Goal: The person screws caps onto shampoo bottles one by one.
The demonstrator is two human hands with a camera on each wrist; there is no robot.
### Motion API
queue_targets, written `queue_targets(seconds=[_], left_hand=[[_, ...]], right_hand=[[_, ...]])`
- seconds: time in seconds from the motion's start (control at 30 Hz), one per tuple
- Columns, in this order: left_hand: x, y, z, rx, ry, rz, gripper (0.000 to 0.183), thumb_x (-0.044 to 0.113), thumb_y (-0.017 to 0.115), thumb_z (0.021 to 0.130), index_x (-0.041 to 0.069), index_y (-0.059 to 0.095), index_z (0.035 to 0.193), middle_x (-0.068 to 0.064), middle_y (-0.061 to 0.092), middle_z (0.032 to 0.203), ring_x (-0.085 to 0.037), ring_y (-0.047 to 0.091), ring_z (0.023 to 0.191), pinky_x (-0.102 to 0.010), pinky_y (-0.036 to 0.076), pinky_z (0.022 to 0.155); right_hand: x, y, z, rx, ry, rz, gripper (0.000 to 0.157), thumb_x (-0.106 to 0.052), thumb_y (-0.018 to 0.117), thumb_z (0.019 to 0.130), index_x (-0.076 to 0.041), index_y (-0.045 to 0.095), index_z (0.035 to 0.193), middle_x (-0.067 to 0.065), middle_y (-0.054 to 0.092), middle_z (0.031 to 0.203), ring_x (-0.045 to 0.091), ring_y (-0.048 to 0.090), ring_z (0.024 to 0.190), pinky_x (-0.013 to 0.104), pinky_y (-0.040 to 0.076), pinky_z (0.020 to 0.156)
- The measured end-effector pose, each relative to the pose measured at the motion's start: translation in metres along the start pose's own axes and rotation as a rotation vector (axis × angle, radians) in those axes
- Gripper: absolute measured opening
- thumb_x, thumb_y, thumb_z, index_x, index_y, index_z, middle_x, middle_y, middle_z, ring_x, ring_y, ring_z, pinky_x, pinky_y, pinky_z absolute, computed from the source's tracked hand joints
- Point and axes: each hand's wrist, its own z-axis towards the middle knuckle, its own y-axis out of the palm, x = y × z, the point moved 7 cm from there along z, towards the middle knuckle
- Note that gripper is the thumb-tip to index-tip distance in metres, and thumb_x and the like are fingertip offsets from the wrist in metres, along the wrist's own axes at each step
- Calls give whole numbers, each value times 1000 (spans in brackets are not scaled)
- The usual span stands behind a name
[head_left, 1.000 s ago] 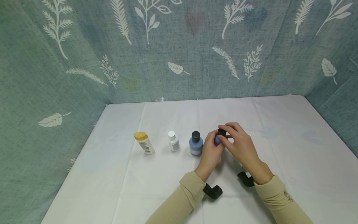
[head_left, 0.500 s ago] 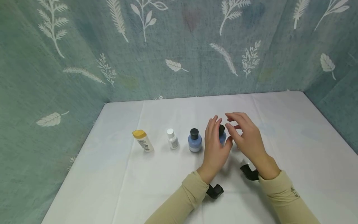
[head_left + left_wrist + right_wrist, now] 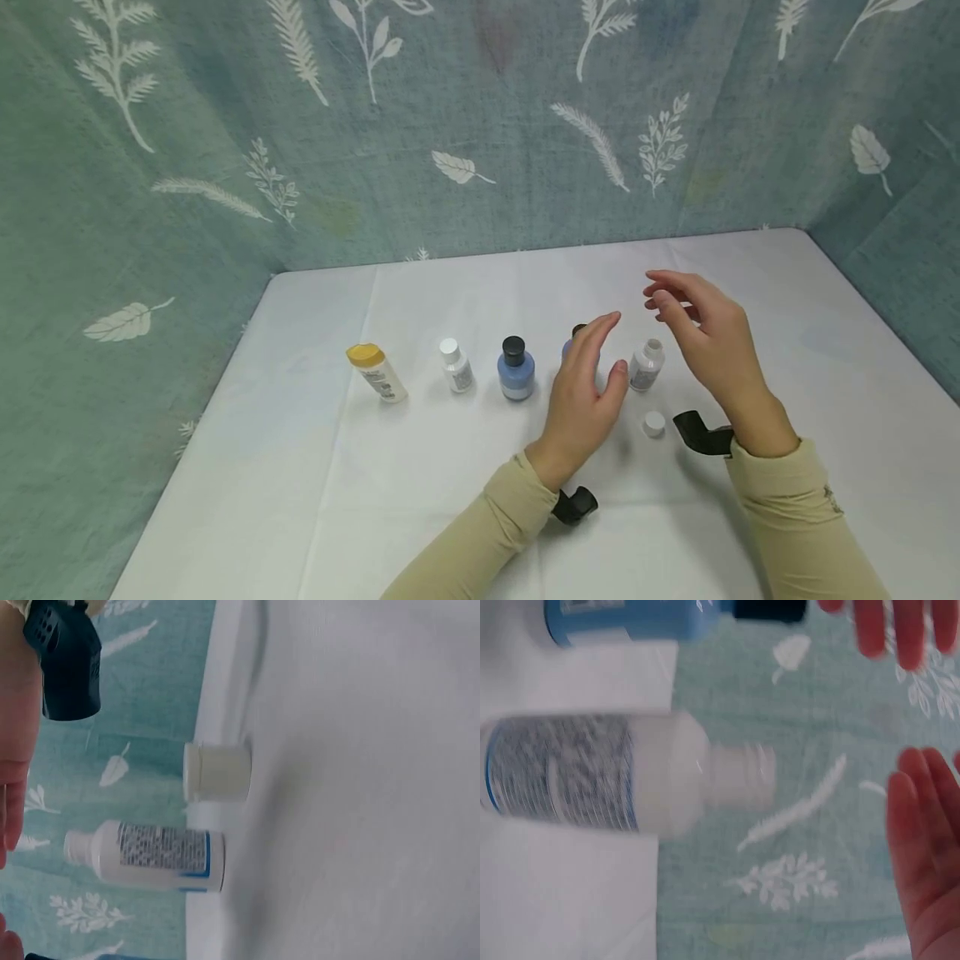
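My left hand (image 3: 581, 400) hovers with fingers extended and thumb apart, holding nothing. It partly covers a blue bottle with a black cap (image 3: 567, 346). My right hand (image 3: 705, 333) is raised farther right, fingers loosely bent and nothing in them. Between the hands stands an uncapped white bottle (image 3: 647, 365), upright, its bare neck showing in the right wrist view. Its printed label (image 3: 161, 847) faces the left wrist camera. A loose white cap (image 3: 654, 424) lies in front of that bottle. The right wrist view also holds the blue bottle (image 3: 630, 619), cut off at the top edge.
Leftward in a row stand another blue bottle with a black cap (image 3: 516, 368), a capped white bottle (image 3: 456, 365) and a white bottle with a yellow cap (image 3: 377, 372). A white cloth covers the table (image 3: 420, 500). Leaf-patterned green fabric (image 3: 465, 108) hangs behind.
Both hands were at the black-capped blue bottle and have let go. The right hand has moved right and up; the left has opened beside it. The uncapped bottle and loose cap have come into view.
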Motion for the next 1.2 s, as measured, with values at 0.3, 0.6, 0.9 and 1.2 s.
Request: queue_targets(seconds=[0.3, 0.6, 0.9, 1.2], left_hand=[[-13, 26, -13, -84, -179, -180, 51, 5, 51, 86, 16, 36, 134, 1, 40, 133, -8, 37, 121, -26, 34, 96], [-14, 30, -21, -123, -492, -392, 48, 0, 47, 89, 7, 34, 134, -7, 38, 135, -22, 35, 125, -35, 30, 100], [-34, 48, -31, -156, -607, -522, 46, 15, 44, 93, 20, 31, 137, 0, 37, 137, -16, 33, 126, -25, 34, 95], [-39, 54, -27, -227, -580, -468, 41, 21, 43, 95, 24, 38, 135, 6, 37, 135, -7, 33, 123, -27, 28, 99]], right_hand=[[21, -9, -1, -251, 208, -28, 26, -30, 48, 92, -20, 58, 113, -6, 60, 100, 8, 57, 84, 18, 44, 72], [33, 4, -20, -738, 326, -75, 34, -45, 51, 87, -19, 62, 105, -1, 62, 98, 17, 56, 86, 38, 43, 75], [52, 21, -41, -978, 427, 4, 31, -26, 56, 86, -7, 63, 109, 2, 64, 95, 16, 58, 88, 35, 46, 76], [74, 51, -63, -1077, 546, 111, 26, -18, 59, 83, -4, 62, 105, 6, 61, 79, 22, 59, 62, 33, 48, 60]])
